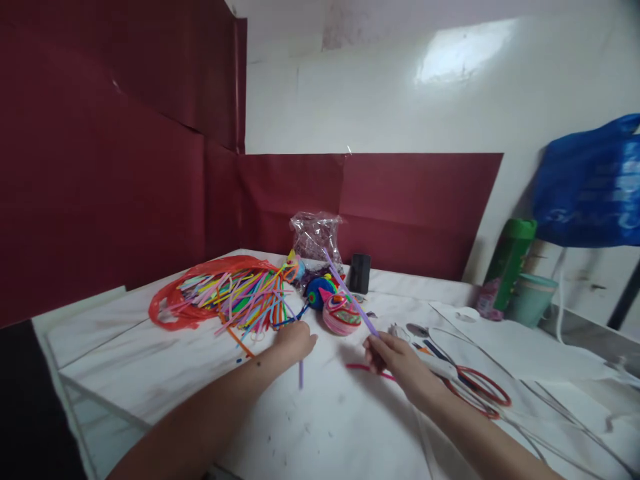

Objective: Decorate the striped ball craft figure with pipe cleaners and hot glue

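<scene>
Pinching thin fuzzy purple stem (350, 293), right hand (393, 357).

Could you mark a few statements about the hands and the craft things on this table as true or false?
1. The right hand holds a purple straw. True.
2. The left hand rests on the green bottle. False: it lies near the straw pile; the bottle stands far right.
3. The straw pile spills from a red bag. True.
4. The red hoop lies left of both hands. False: it lies right of the right hand.
5. A blue bag hangs at the right. True.
</scene>
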Tool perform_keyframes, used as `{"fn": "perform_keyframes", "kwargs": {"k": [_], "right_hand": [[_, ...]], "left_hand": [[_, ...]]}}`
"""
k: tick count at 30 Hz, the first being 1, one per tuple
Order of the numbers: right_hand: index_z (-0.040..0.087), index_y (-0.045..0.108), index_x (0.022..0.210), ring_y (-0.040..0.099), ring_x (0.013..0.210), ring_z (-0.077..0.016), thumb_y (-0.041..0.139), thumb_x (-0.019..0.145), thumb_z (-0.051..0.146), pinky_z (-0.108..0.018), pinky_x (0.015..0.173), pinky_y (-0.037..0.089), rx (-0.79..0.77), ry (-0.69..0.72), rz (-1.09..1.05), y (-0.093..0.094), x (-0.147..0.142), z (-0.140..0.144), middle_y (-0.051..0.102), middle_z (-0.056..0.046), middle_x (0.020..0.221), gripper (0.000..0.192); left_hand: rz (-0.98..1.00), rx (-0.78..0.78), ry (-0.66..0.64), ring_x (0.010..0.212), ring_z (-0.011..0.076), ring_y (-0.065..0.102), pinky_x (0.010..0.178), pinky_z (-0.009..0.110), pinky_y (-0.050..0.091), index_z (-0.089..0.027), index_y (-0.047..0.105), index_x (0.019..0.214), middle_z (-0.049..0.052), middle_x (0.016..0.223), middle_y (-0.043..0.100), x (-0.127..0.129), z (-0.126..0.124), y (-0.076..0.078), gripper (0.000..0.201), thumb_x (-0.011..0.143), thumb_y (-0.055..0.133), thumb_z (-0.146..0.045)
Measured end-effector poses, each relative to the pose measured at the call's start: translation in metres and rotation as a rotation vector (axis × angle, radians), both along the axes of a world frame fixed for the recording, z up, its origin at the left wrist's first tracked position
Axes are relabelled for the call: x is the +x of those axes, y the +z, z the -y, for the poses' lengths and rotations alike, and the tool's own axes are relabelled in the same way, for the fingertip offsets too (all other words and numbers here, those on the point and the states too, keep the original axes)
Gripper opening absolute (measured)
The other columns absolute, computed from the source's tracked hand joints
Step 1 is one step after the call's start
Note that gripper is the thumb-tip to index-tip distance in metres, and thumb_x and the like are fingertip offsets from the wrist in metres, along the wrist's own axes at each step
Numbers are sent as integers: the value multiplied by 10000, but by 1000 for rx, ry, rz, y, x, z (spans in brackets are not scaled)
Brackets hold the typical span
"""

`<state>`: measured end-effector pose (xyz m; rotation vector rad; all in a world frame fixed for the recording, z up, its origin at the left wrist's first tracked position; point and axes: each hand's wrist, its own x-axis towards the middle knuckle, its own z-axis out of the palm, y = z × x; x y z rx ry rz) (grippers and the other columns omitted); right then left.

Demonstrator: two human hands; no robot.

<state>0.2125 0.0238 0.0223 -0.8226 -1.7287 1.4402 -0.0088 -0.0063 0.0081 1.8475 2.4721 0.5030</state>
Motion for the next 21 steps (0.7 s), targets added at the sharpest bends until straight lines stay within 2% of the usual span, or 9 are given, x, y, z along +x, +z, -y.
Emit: {"fn": "perform_keyframes", "kwargs": {"k": [3,6,8,11,14,18,21], "right_hand": [[161,559,685,499,467,-117,607,664,614,-261,483,383,37,-17,-8,7,18,-2,572,0,555,456],[160,571,681,505,477,-124,634,624,643,-267,482,392,52,-63,-28,14,29,-5,581,-11,574,491],[159,577,683,505,479,-122,636,630,642,-266,481,394,50,-89,-44,17,33,-7,583,-16,579,490],[154,579,691,502,476,-119,641,631,636,-263,481,394,33,-93,-66,15,35,-12,582,-17,574,489],[154,570,683,495,464,-113,655,604,639,-255,472,379,-7,-74,-72,7,34,-17,572,-7,559,499],[157,569,679,492,470,-109,655,627,607,-249,481,367,-42,-56,-60,-4,37,-23,565,4,553,461],[161,570,691,494,473,-121,658,614,619,-258,482,368,-70,-59,-74,-9,41,-25,564,-1,546,473]], "left_hand": [[-61,4,38,883,246,654,764,299,464,-113,687,848,162,884,697,-4,7,4,231,795,492,-224],[-128,51,96,930,199,637,798,265,443,-152,674,915,126,962,690,-28,24,17,321,858,359,-180],[-169,56,158,925,210,635,790,283,446,-151,664,935,129,976,685,-55,34,27,353,867,318,-176],[-219,1,254,868,260,647,748,329,461,-124,678,853,168,908,689,-101,44,40,328,844,360,-205],[-279,-26,285,905,290,638,774,364,460,-117,677,878,194,955,678,-128,41,46,344,847,383,-292],[-340,-27,228,1009,288,596,860,353,430,-150,654,967,168,1046,662,-127,21,44,407,798,467,-469],[-343,-35,232,959,292,613,848,369,429,-126,616,1056,185,988,676,-119,2,42,381,782,513,-371]]}}
